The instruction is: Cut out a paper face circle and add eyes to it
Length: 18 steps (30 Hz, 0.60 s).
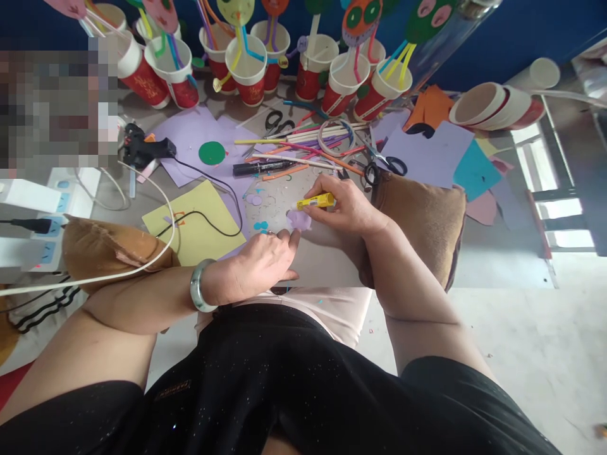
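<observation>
My right hand (344, 205) is closed around a yellow glue stick (320, 201), its tip over a small light purple paper piece (300, 220) on the grey table (332, 253). The fingertips of my left hand (265, 256) touch the lower edge of that piece and press it to the table; the fingers are bent, with the thumb apart. Small blue paper dots (260, 225) and pale purple dots (253, 200) lie just left of the piece. A black marker (263, 167) rests behind them.
Red and white cups (246, 69) with paper figures line the back. Scissors (393, 164), straws (313, 142), and a glue gun (147, 148) with its cable lie behind my hands. Brown cushions (422, 221) flank the work spot. Yellow paper (199, 221) lies at left.
</observation>
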{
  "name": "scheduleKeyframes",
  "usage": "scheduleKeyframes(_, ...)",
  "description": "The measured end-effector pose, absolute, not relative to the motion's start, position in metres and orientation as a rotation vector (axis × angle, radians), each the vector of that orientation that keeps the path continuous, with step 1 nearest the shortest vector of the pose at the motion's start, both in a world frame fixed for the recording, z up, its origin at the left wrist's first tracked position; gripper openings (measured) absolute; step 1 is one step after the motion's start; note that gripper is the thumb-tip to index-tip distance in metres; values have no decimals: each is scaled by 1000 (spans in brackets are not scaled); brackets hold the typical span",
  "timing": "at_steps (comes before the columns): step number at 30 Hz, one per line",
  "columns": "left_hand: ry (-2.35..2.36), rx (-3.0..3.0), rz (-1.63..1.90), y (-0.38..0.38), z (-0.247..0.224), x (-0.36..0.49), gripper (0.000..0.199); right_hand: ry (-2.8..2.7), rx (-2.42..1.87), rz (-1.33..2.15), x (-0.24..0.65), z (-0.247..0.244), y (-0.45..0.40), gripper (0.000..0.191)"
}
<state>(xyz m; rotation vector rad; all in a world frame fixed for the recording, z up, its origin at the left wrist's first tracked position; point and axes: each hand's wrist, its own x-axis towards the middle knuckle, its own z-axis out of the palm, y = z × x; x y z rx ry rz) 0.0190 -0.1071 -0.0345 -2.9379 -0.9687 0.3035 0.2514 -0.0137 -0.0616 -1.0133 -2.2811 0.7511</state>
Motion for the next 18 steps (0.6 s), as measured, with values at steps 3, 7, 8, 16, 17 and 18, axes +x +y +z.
scheduleKeyframes(3, -932, -2915, 281, -108, -32, 17, 74, -2349, -962, 850, 249, -60, -15, 18)
scheduleKeyframes(7, -918, -2896, 292, -109, -29, 17, 73, -2392, -1007, 869, 242, -65, -17, 17)
scheduleKeyframes(8, -921, -2899, 302, -108, -30, 17, 76, -2369, -1034, 829, 242, -66, -17, 18)
scheduleKeyframes(16, -968, -2957, 387, -106, -30, 20, 83, -2270, -1071, 875, 266, -49, -11, 17)
scheduleKeyframes(17, -964, -2958, 385, -106, -28, 20, 82, -2311, -1070, 901, 268, -46, -11, 15)
scheduleKeyframes(18, -959, -2959, 372, -106, -27, 20, 82, -2350, -1069, 923, 269, -43, -11, 13)
